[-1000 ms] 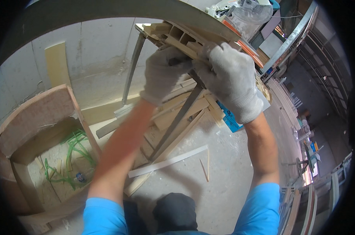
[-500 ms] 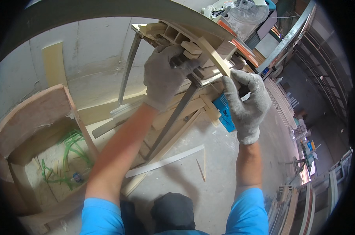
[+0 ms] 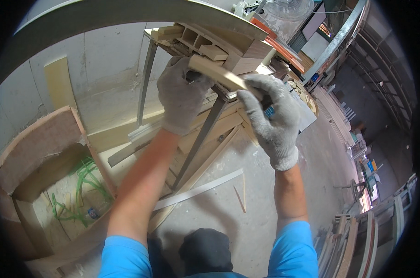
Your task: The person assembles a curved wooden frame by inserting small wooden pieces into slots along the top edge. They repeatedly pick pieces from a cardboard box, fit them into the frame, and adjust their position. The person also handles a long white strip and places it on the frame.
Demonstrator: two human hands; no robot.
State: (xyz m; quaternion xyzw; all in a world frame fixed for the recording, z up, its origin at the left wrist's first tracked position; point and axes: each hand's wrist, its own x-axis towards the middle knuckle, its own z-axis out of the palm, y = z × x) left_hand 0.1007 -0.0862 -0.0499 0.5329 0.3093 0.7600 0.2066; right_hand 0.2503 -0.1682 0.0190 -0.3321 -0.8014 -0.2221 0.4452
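A short, pale strip of wood (image 3: 217, 73) hangs slantwise between my two gloved hands, over the near edge of the stand. The fingers of my right hand (image 3: 275, 121) are closed on its right end. My left hand (image 3: 182, 95) is curled, with thumb and forefinger at the strip's left end; part of its grip is hidden. Just beyond the strip, wooden blocks (image 3: 213, 52) and a box-like wooden frame with compartments (image 3: 190, 35) lie on a metal-legged stand (image 3: 205, 132).
At left stands a curved wooden piece (image 3: 43, 139) with green straps (image 3: 86, 173) inside it. Long boards lean under the stand, and a white strip (image 3: 200, 190) lies on the floor. A curved dark band (image 3: 126, 13) crosses above. More timber (image 3: 346, 245) is at lower right.
My right hand has moved left and slightly down, turning the wood strip flatter and bringing its far end to my left hand. My left hand has shifted slightly left.
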